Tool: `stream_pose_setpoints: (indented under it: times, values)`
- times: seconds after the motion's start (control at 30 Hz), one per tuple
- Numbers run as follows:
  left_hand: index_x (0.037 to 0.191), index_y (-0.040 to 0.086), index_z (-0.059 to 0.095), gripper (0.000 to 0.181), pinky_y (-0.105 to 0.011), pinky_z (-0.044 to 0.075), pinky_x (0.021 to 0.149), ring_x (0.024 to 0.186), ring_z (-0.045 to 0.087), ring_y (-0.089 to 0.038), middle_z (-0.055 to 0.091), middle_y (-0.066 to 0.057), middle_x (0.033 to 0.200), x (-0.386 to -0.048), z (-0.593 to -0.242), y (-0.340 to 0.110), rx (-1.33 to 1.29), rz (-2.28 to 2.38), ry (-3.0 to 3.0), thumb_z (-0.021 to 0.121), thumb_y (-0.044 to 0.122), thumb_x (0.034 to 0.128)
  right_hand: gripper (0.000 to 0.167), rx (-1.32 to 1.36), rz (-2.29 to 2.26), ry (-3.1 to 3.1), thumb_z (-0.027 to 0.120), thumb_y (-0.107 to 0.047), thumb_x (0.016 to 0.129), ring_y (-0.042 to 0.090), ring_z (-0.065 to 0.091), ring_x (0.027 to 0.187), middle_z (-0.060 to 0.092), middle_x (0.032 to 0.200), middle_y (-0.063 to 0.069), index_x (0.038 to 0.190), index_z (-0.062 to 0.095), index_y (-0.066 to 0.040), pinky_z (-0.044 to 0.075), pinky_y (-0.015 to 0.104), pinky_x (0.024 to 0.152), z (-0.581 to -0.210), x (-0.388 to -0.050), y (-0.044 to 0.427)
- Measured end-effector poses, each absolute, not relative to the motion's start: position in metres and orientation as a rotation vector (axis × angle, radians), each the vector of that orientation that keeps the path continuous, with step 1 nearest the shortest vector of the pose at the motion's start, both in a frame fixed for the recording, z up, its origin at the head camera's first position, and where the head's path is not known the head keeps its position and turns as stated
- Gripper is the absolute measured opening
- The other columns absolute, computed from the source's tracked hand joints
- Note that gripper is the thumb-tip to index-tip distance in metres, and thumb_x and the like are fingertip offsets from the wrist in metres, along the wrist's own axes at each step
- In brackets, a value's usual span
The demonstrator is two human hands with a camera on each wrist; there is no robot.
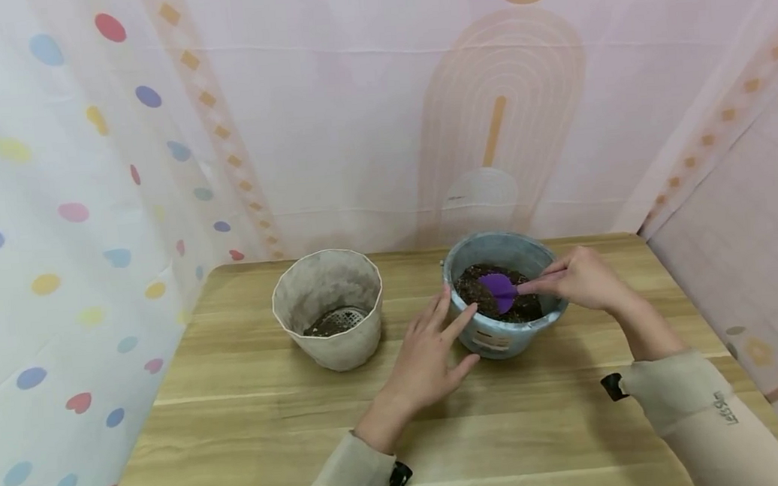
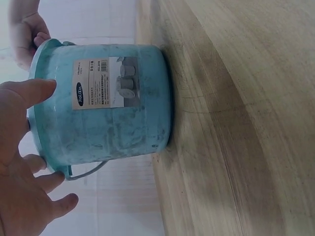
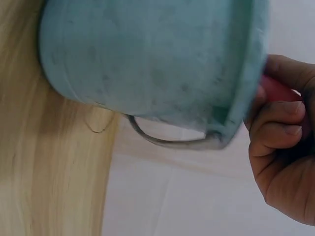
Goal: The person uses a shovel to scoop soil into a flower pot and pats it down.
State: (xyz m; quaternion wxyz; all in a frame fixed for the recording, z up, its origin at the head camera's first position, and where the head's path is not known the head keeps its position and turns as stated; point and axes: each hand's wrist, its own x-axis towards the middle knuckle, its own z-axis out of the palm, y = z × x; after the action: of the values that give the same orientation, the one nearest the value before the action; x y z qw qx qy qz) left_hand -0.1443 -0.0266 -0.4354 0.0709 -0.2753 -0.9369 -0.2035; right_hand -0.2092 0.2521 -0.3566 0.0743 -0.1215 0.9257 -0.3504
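My right hand (image 1: pixel 588 278) grips the pink handle (image 3: pixel 281 93) of a small trowel whose purple blade (image 1: pixel 498 290) dips into dark soil (image 1: pixel 525 309). The soil lies in a blue-green bucket (image 2: pixel 113 132) with a label (image 2: pixel 106 82) on its side. At the bucket's left rim is my left hand (image 1: pixel 427 357), its fingers spread and fairly straight, the fingertips at the rim. To the left stands a whitish pot (image 1: pixel 352 349) with a wavy rim, a little soil (image 1: pixel 327 325) on its perforated bottom.
Both containers stand upright near the back edge of a wooden table (image 1: pixel 240 434). Behind it hangs a patterned curtain (image 1: pixel 354 125), with a dotted one (image 1: pixel 93 279) on the left. The bucket's wire handle (image 3: pixel 165 142) hangs down its side.
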Motion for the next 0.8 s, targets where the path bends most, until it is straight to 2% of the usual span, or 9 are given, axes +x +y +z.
stream_pose_setpoints:
  times: [0.13, 0.2, 0.23, 0.43, 0.47, 0.63, 0.7, 0.77, 0.8]
  values:
    - [0.160, 0.027, 0.032, 0.078, -0.056, 0.028, 0.118, 0.154, 0.016, -0.031, 0.005, -0.015, 0.169, -0.144, -0.435, -0.025, -0.838, -0.611, -2.814, 0.069, 0.046, 0.0946, 0.031, -0.230, -1.153, 2.713, 0.082, -0.046, 0.082, 0.009, 0.018, 0.043, 0.049, 0.056, -0.004, 0.074, 0.083, -0.017, 0.027, 0.026, 0.041, -0.355, -0.205, 0.254]
    - [0.160, 0.026, 0.032, 0.079, -0.056, 0.028, 0.118, 0.153, 0.017, -0.032, 0.005, -0.016, 0.168, -0.144, -0.435, -0.024, -0.829, -0.604, -2.817, 0.069, 0.046, 0.0943, 0.033, -0.191, -1.174, 2.682, 0.083, -0.048, 0.081, 0.009, 0.018, 0.043, 0.027, 0.048, -0.006, 0.068, 0.081, -0.017, 0.024, 0.025, 0.041, -0.356, -0.204, 0.254]
    - [0.160, 0.026, 0.032, 0.079, -0.056, 0.028, 0.118, 0.153, 0.018, -0.033, 0.005, -0.016, 0.168, -0.144, -0.435, -0.024, -0.824, -0.598, -2.819, 0.069, 0.046, 0.0942, 0.035, -0.179, -1.184, 2.673, 0.083, -0.048, 0.081, 0.009, 0.018, 0.044, 0.026, 0.047, -0.008, 0.067, 0.080, -0.016, 0.024, 0.025, 0.042, -0.357, -0.203, 0.254]
    - [0.161, 0.027, 0.030, 0.079, -0.056, 0.028, 0.118, 0.153, 0.016, -0.034, 0.003, -0.015, 0.169, -0.143, -0.435, -0.024, -0.812, -0.597, -2.842, 0.069, 0.047, 0.0945, 0.037, -0.156, -1.280, 2.609, 0.082, -0.045, 0.082, 0.011, 0.016, 0.050, 0.024, 0.049, -0.009, 0.081, 0.082, -0.008, 0.025, 0.029, 0.048, -0.359, -0.199, 0.260]
    - [0.161, 0.028, 0.029, 0.079, -0.056, 0.027, 0.119, 0.154, 0.016, -0.034, 0.003, -0.015, 0.169, -0.143, -0.435, -0.024, -0.811, -0.598, -2.843, 0.068, 0.047, 0.0946, 0.036, -0.167, -1.292, 2.601, 0.081, -0.045, 0.084, 0.007, 0.023, 0.052, 0.033, 0.050, -0.011, 0.087, 0.083, -0.010, 0.031, 0.029, 0.050, -0.359, -0.198, 0.261]
    - [0.161, 0.028, 0.029, 0.080, -0.055, 0.027, 0.119, 0.154, 0.014, -0.033, 0.003, -0.015, 0.169, -0.142, -0.435, -0.024, -0.798, -0.609, -2.841, 0.068, 0.047, 0.0946, 0.034, -0.133, -1.399, 2.522, 0.078, -0.046, 0.086, 0.007, 0.024, 0.053, 0.036, 0.059, -0.010, 0.105, 0.082, -0.018, 0.029, 0.026, 0.048, -0.362, -0.196, 0.271]
    - [0.161, 0.028, 0.029, 0.080, -0.056, 0.027, 0.119, 0.154, 0.014, -0.034, 0.002, -0.015, 0.169, -0.142, -0.435, -0.023, -0.796, -0.624, -2.840, 0.069, 0.047, 0.0945, 0.035, -0.117, -1.460, 2.475, 0.077, -0.043, 0.089, 0.010, 0.015, 0.050, 0.037, 0.059, -0.008, 0.109, 0.081, -0.015, 0.020, 0.026, 0.044, -0.364, -0.195, 0.275]
    - [0.161, 0.027, 0.030, 0.080, -0.057, 0.027, 0.118, 0.153, 0.015, -0.036, 0.003, -0.016, 0.169, -0.142, -0.434, -0.023, -0.798, -0.632, -2.836, 0.069, 0.046, 0.0945, 0.035, -0.127, -1.507, 2.436, 0.074, -0.039, 0.092, 0.011, 0.012, 0.048, 0.055, 0.063, -0.008, 0.113, 0.079, -0.012, 0.017, 0.026, 0.041, -0.366, -0.195, 0.280]
    - [0.161, 0.026, 0.030, 0.079, -0.057, 0.028, 0.118, 0.153, 0.015, -0.036, 0.003, -0.017, 0.169, -0.142, -0.434, -0.023, -0.798, -0.635, -2.834, 0.069, 0.046, 0.0944, 0.035, -0.124, -1.526, 2.420, 0.073, -0.039, 0.093, 0.011, 0.011, 0.048, 0.057, 0.064, -0.007, 0.114, 0.079, -0.011, 0.017, 0.026, 0.041, -0.366, -0.195, 0.282]
